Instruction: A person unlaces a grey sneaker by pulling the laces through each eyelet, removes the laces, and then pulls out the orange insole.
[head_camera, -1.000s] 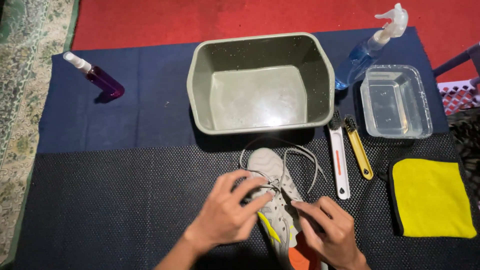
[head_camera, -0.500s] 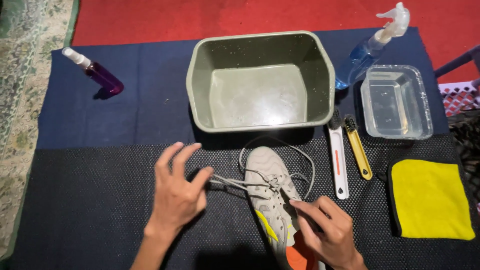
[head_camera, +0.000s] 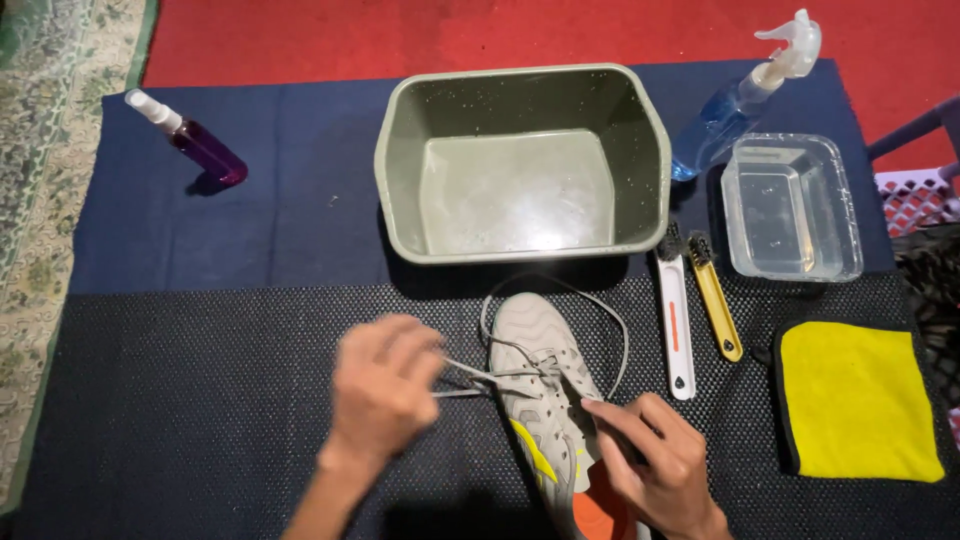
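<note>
Head view: right hand (head_camera: 655, 465) at five o'clock, fingers pressed down on the grey shoe (head_camera: 545, 400), pinning it to the black mesh mat (head_camera: 180, 420). Left hand (head_camera: 385, 390) just at the shoe's nine o'clock, fingers pinched on a grey lace (head_camera: 480, 378) drawn out sideways. At three o'clock, a yellow cloth (head_camera: 855, 400); beside the shoe's toe, a white brush (head_camera: 675, 315) and a yellow brush (head_camera: 715, 300). Farther, at twelve o'clock, the green basin (head_camera: 520, 160); a clear tub (head_camera: 790, 205) and blue spray bottle (head_camera: 740, 95) at two, a purple spray bottle (head_camera: 195, 145) at ten.
</note>
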